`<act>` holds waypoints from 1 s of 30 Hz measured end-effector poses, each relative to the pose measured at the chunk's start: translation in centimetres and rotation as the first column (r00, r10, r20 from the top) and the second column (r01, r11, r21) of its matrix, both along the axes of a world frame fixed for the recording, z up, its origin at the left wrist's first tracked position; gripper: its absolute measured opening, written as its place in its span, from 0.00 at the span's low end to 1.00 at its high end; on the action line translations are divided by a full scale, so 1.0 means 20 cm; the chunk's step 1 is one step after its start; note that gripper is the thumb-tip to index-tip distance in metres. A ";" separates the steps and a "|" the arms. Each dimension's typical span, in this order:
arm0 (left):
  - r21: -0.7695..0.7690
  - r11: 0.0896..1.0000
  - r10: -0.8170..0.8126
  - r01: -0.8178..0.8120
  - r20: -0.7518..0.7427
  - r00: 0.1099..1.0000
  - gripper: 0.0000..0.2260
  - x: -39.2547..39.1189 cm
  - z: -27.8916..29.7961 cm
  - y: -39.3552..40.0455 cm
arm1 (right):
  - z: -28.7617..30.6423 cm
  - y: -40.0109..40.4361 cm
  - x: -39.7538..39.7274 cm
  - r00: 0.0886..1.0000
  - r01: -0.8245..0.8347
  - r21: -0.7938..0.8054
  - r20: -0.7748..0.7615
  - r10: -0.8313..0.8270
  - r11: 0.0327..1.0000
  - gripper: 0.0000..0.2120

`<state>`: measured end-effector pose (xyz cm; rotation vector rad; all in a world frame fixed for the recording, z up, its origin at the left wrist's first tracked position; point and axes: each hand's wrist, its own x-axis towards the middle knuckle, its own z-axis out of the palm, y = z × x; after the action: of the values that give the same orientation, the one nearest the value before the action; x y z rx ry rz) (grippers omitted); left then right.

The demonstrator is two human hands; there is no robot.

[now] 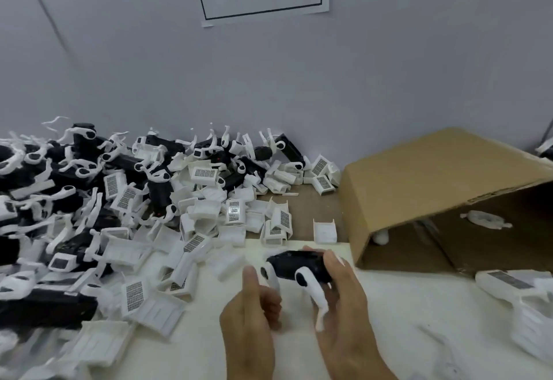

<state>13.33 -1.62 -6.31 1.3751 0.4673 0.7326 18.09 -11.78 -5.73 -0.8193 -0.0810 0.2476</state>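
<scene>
Hundreds of black-and-white parts are lying in a pile [119, 200] on the table's [404, 334] left, keeping stock within your reach. Your box [419, 176] is lying on its side at right, mouth facing you, likely for taking finished pieces. Your right hand [341, 293] is curling round the black body [299, 264], holding it just above mid-table so its white arm [317, 296] is hanging free. Your left hand [251, 307] is curling beside it, thumb up; whether it is pinching anything, I cannot tell.

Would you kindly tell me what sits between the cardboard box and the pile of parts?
In the head view, one loose white plastic bracket, on otherwise bare brown tabletop.
</scene>
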 end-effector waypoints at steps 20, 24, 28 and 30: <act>-0.432 0.809 -0.342 0.399 0.206 0.917 0.11 0.08 0.02 0.17 | -0.07 0.09 -0.07 0.912 0.185 -0.543 0.406 0.063 0.819 0.33; -0.403 0.832 -0.324 0.381 0.204 0.924 0.12 0.08 0.02 0.18 | -0.08 0.09 -0.06 0.921 0.136 -0.553 0.376 0.101 0.822 0.37; -0.329 0.847 -0.387 0.417 0.155 0.909 0.20 0.07 0.03 0.15 | -0.08 0.08 -0.07 0.893 0.211 -0.594 0.439 0.093 0.776 0.25; -0.307 0.846 -0.409 0.435 0.150 0.900 0.18 0.07 0.03 0.15 | -0.06 0.07 -0.08 0.865 0.230 -0.600 0.487 0.121 0.766 0.22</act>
<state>14.82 1.35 -5.77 1.0699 0.1974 0.3213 16.53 -10.42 -7.02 -1.5729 -0.4876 -0.0180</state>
